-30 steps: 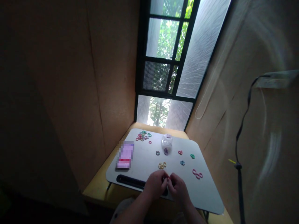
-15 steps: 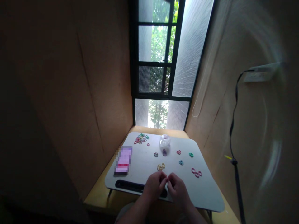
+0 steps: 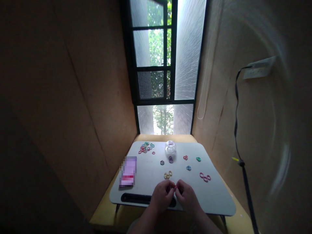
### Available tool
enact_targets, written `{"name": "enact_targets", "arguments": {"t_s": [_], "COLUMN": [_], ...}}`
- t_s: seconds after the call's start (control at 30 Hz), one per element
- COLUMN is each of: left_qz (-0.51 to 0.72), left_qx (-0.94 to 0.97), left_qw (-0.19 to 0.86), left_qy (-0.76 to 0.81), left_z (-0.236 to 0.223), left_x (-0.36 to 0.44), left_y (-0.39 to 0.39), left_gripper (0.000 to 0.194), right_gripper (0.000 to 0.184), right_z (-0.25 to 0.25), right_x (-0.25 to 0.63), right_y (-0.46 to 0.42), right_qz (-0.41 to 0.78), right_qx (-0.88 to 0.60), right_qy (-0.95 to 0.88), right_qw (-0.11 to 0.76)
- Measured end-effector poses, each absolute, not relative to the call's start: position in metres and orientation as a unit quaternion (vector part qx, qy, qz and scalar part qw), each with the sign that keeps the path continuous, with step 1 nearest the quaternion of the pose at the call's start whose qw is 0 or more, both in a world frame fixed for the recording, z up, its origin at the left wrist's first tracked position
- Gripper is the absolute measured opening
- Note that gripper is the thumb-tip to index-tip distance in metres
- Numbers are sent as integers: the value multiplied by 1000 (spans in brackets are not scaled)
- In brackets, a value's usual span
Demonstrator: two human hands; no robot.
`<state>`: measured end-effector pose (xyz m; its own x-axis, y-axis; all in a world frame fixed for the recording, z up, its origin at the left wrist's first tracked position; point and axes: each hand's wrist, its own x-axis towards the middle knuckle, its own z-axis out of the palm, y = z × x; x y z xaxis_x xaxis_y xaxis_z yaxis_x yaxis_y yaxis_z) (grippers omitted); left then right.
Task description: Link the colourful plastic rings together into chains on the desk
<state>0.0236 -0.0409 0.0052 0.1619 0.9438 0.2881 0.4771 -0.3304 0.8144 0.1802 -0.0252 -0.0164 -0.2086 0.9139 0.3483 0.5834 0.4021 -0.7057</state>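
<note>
My left hand and my right hand meet fingertip to fingertip over the front of the white lap table. Both are closed in a pinch on a small pinkish-red hair tie, mostly hidden by the fingers. Just beyond my left hand lie several yellow hair ties. Pink hair ties form a group to the right, with blue ones, red ones and green ones farther back. Dark ones and purple ones are near the middle.
A clear round jar stands at the back. A mixed pile of hair ties lies back left, and a blurred-out phone-like object at the left edge. A black slot runs along the front. Walls flank the table, with a window behind.
The whole view has shifted slightly with my head. My hands stay together in the same pinch, and a little more of the pinkish-red hair tie shows between the fingertips.
</note>
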Motion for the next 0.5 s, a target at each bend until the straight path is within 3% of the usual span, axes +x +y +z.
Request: {"name": "enact_targets", "arguments": {"t_s": [0.5], "left_qz": [401], "left_qx": [704], "left_qw": [288], "left_qy": [511], "left_z": [2], "left_x": [24], "left_y": [-39], "left_gripper": [14], "right_gripper": [16], "right_z": [-18], "right_x": [179], "right_y": [-25], "right_qz": [208], "right_qx": [-507], "right_qy": [-743], "right_qw": [384]}}
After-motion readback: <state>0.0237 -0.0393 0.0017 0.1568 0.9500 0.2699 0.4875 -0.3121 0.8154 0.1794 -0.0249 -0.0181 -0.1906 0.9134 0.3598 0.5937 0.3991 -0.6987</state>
